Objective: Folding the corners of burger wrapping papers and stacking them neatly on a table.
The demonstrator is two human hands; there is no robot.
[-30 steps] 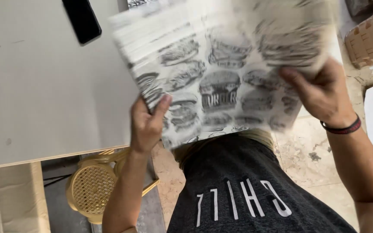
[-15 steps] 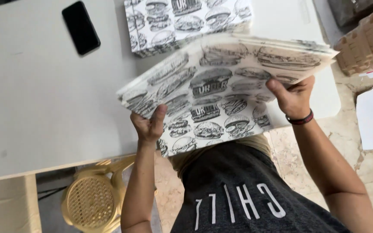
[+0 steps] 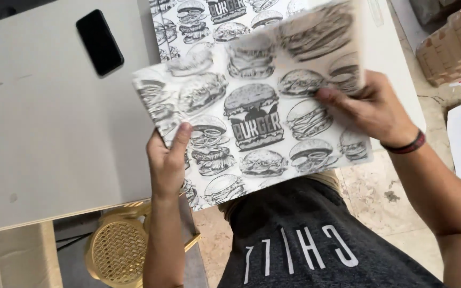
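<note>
Left hand (image 3: 167, 162) is lower left of centre, thumb up over the front of the paper stack (image 3: 257, 128) and fingers curled behind, so it's clamped on the stack's lower-left edge. Right hand (image 3: 372, 109) is mid-right w/ a dark wristband (image 3: 404, 145), fingers closed onto the right side of the sheets, index and thumb looking like they pinch or peel the top sheet near its right edge. Top right corner of the paper is blurred, so can't tell exactly how many sheets it's got.

What changed vs half a sec ago: the stack was fanned and bowed out, edges splayed on the right. Now it's flatter and facing up toward the cam, burger print plainly readable, and the left hand sits a bit lower. Reads to me like the sheets are being squared up / thumbed through, not put down yet.

Stack is held in the air over the table (image 3: 49, 133) edge, centre of frame. Another printed sheet pile (image 3: 204, 21) lies flat on the table at top centre, phone (image 3: 100, 41) upper left, yellow stool (image 3: 116, 250) bottom left, cardboard boxes (image 3: 454, 48) top right.
</note>
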